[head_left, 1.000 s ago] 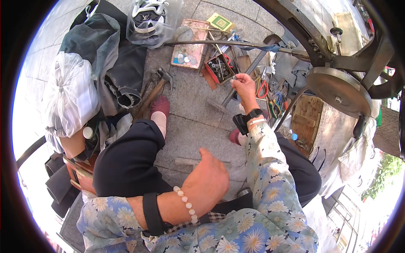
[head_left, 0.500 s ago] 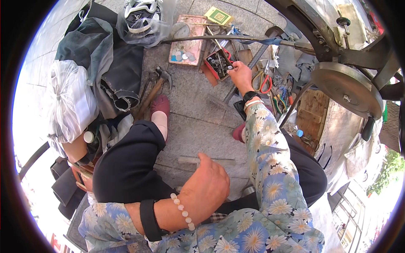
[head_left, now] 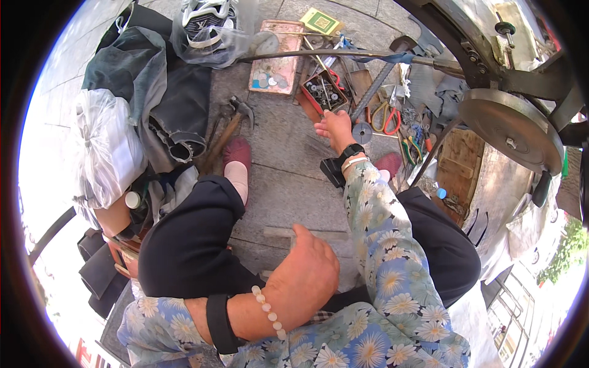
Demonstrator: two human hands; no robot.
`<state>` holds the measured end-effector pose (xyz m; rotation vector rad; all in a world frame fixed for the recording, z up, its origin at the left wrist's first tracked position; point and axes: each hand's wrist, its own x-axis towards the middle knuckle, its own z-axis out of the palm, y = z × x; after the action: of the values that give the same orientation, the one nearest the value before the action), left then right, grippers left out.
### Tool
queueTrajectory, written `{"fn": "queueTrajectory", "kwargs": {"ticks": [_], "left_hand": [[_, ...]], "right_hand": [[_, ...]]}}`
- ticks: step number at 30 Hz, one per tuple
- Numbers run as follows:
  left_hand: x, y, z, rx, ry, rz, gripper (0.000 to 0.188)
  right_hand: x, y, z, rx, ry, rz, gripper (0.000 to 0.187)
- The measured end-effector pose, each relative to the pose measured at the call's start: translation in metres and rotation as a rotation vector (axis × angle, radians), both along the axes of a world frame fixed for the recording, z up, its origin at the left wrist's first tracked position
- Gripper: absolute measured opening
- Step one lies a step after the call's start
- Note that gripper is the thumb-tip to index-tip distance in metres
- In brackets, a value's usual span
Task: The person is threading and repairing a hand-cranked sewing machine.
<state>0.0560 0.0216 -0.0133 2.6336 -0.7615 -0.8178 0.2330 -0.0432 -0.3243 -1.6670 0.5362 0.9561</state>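
My right hand [head_left: 336,130] is just below a red box [head_left: 320,110] of small metal parts [head_left: 326,93]. Its fingers are slightly apart and point up and to the left. I see nothing held in them. A dark round disc [head_left: 362,131] lies to the right of that hand. My left hand [head_left: 307,273] hangs low over my lap, its thumb up and its fingers curled under. Whatever it may hold is hidden beneath the back of the hand.
Scissors [head_left: 386,118] and pliers [head_left: 410,150] lie to the right of the box. A hammer [head_left: 236,116] rests at left. A pink tray [head_left: 276,49] bears coins. A machine wheel [head_left: 512,132] stands at right, with a bar [head_left: 356,55] crossing above. Bags and dark cloth [head_left: 178,104] fill the left.
My right hand has drawn back from the red box toward me, and its fingers have loosened from a pinch. The view has shifted slightly. My left hand stays in the same pose.
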Motion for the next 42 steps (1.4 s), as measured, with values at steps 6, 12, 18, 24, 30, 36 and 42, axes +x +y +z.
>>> {"fn": "queueTrajectory", "kwargs": {"ticks": [6, 12, 18, 24, 30, 36, 42], "left_hand": [[-0.001, 0.008, 0.004, -0.002, 0.045, -0.018, 0.033], [-0.004, 0.007, -0.003, -0.025, -0.062, 0.097, 0.021], [0.005, 0.007, -0.008, -0.031, -0.209, 0.219, 0.014], [0.022, 0.023, 0.001, -0.056, -0.324, 0.353, 0.018], [0.026, 0.035, 0.023, -0.266, -0.397, 0.652, 0.044], [0.041, 0.027, -0.013, -0.73, -0.303, 0.855, 0.068], [0.066, 0.024, 0.004, -0.973, -0.096, 1.123, 0.07]], "right_hand": [[-0.001, 0.012, -0.021, 0.062, 0.119, -0.11, 0.045], [0.004, 0.012, -0.006, 0.087, 0.172, -0.005, 0.031], [0.004, -0.002, 0.07, 0.16, 0.193, 0.175, 0.025], [-0.008, -0.038, 0.176, 0.102, 0.018, 0.47, 0.022], [-0.025, -0.096, 0.281, 0.024, -0.172, 0.56, 0.016], [-0.032, -0.122, 0.319, 0.058, -0.235, 0.513, 0.018], [-0.018, -0.112, 0.336, 0.137, -0.335, 0.525, 0.02]]}}
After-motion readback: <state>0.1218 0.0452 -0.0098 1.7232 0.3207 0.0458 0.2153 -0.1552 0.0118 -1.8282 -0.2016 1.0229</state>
